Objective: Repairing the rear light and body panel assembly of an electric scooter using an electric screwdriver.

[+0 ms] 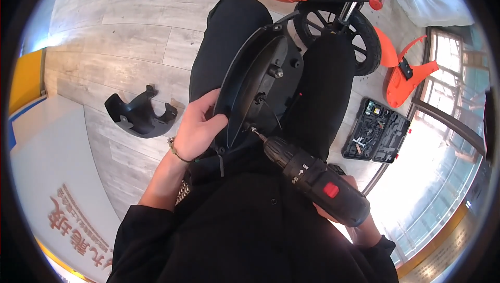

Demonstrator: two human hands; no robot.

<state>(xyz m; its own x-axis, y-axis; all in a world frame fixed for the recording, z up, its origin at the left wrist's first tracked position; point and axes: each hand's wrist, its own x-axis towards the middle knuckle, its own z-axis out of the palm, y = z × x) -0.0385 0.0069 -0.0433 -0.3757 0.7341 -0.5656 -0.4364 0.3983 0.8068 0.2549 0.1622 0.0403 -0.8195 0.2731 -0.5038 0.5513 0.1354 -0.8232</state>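
Observation:
A curved black plastic panel (278, 87) with mounting bosses and a thin wire lies across the person's lap. My left hand (200, 127) grips its left edge, thumb over the rim and fingers partly hidden behind it. My right hand (344, 205) holds a black cordless drill (317, 181) with a red button, mostly hiding the fingers. The drill's bit meets the lower inner part of the panel, at or very near a small fastener point.
A black molded part (138, 114) lies on the floor at left. An open toolcase (375, 132) and orange panels (406, 80) lie at right. A two-wheeler's front wheel (364, 48) and orange body stand ahead. A white printed board (57, 173) stands at lower left.

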